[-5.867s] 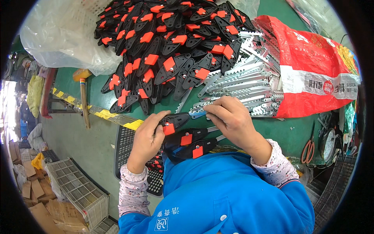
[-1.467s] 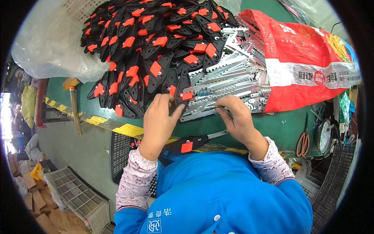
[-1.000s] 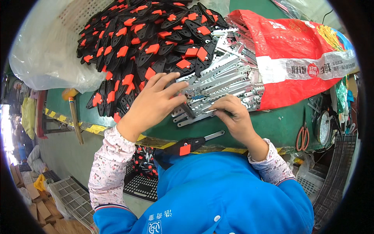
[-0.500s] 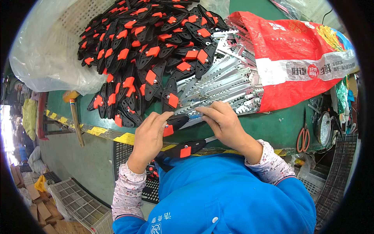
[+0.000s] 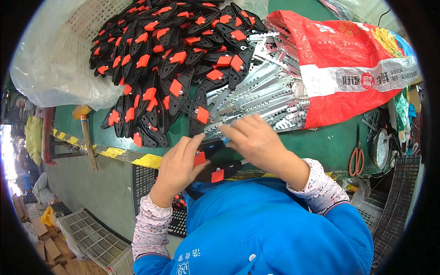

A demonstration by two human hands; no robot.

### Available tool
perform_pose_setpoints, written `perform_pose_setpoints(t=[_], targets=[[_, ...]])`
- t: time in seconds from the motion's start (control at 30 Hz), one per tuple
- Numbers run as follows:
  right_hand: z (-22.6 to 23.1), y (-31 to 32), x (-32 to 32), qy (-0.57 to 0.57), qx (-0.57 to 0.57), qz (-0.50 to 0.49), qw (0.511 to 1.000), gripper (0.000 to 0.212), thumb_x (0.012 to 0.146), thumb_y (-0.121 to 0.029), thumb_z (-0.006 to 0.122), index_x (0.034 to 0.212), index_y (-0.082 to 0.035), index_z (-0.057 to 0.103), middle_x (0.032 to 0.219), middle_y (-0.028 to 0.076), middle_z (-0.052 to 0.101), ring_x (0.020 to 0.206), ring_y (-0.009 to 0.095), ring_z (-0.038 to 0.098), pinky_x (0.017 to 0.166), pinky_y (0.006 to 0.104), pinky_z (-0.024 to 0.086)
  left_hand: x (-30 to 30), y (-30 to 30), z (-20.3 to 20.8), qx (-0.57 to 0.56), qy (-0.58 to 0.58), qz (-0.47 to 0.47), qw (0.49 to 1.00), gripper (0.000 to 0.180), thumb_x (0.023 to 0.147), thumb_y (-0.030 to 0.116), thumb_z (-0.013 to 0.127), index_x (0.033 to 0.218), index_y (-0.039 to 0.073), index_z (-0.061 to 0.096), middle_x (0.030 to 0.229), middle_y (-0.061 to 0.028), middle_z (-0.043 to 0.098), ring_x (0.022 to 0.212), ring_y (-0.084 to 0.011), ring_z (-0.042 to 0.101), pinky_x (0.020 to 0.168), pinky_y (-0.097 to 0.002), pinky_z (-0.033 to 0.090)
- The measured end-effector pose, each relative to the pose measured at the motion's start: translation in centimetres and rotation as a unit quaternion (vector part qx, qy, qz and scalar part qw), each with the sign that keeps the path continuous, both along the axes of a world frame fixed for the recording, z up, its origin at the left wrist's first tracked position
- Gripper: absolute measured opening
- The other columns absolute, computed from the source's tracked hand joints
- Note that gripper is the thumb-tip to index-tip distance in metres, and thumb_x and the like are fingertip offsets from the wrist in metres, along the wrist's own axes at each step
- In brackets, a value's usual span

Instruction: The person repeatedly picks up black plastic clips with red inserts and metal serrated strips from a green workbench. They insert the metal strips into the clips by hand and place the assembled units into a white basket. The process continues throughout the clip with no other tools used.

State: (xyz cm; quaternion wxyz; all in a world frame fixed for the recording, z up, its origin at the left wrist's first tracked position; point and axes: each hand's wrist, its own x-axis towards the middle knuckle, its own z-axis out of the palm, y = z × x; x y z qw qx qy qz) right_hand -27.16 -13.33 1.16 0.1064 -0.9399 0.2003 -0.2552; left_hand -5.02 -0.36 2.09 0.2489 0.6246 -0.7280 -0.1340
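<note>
My left hand (image 5: pixel 178 167) is closed around a black plastic part with a red tab (image 5: pixel 200 158), near the table's front edge. Close to the right end of that part, my right hand (image 5: pixel 252 140) is bent with its fingertips pinched together on a metal strip, mostly hidden by the fingers. A small blue spot shows there too. Just below both hands lies a second black part with a red tab (image 5: pixel 217 175), a metal strip at its right end. Beyond the hands, toothed metal strips (image 5: pixel 261 98) lie heaped beside a large pile of black parts with red tabs (image 5: pixel 176 87).
A red woven bag (image 5: pixel 348 107) lies right of the strips on the green table (image 5: pixel 321 146). Scissors (image 5: pixel 357 158) and a round tin (image 5: pixel 381 149) are at the right edge. A hammer (image 5: pixel 87 137) lies at the left, near clear plastic sheeting (image 5: pixel 50 68).
My left hand has shifted slightly down, its thumb now showing below the red tab. The right hand has moved slightly left and turned over the part's end.
</note>
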Motion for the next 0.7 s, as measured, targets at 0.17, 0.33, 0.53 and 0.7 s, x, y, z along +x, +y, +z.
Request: perform_pose_setpoints(t=[0.17, 0.33, 0.53, 0.7], targets=[[-0.2, -1.2, -2.3, 0.059, 0.015, 0.012, 0.998, 0.038, 0.077, -0.025, 0.083, 0.109, -0.01, 0.071, 0.09, 0.006, 0.058, 0.09, 0.027, 0.06, 0.082, 0.0428, 0.048, 0.3, 0.4, 0.3, 0.023, 0.026, -0.023, 0.999, 0.066, 0.078, 0.013, 0.089, 0.137, 0.004, 0.06, 0.109, -0.0176, 0.067, 0.093, -0.0392, 0.069, 0.079, -0.0443, 0.056], [-0.1, 1.0, -1.6, -0.019, 0.109, 0.068, 0.991, 0.035, 0.077, -0.016, 0.083, 0.108, -0.006, 0.07, 0.093, 0.009, 0.057, 0.09, 0.029, 0.06, 0.08, 0.041, 0.051, -1.0, 0.3, 0.7, 0.052, 0.029, -0.031, 0.998, 0.067, 0.077, 0.022, 0.091, 0.135, 0.005, 0.061, 0.107, -0.0154, 0.066, 0.091, -0.0371, 0.069, 0.078, -0.0432, 0.056], [-2.0, -0.5, -2.0, 0.027, 0.025, 0.002, 0.999, 0.021, 0.082, -0.014, 0.076, 0.101, -0.009, 0.069, 0.099, 0.006, 0.06, 0.093, 0.026, 0.061, 0.079, 0.0387, 0.053, -0.2, 0.2, 0.3, 0.012, -0.017, -0.042, 0.999, 0.056, 0.076, 0.032, 0.092, 0.119, 0.004, 0.07, 0.105, -0.0127, 0.065, 0.095, -0.0348, 0.067, 0.083, -0.0437, 0.055], [-3.0, -1.5, -1.5, 0.008, 0.008, 0.02, 1.0, 0.017, 0.082, -0.012, 0.076, 0.097, -0.01, 0.069, 0.097, 0.005, 0.062, 0.089, 0.024, 0.063, 0.073, 0.0376, 0.054, 0.9, -2.7, -0.5, -0.063, -0.001, 0.072, 0.995, 0.026, 0.089, 0.015, 0.081, 0.106, 0.0, 0.069, 0.095, -0.0155, 0.064, 0.09, -0.0361, 0.064, 0.081, -0.0445, 0.053]])
